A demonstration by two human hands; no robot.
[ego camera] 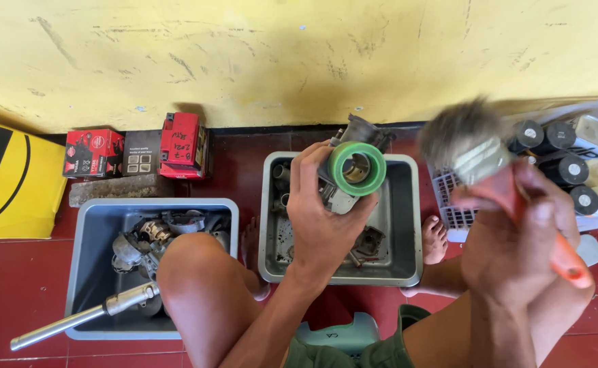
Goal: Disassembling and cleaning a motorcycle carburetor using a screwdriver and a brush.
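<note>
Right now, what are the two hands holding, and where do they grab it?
The left hand grips a metal engine part with a green ring around its lower body. The right hand holds a paintbrush by its orange handle.

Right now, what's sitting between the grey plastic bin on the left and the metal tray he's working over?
In the head view, between the grey bin and the metal tray lie a strip of red tiled floor, the person's raised knee and a bare foot.
</note>
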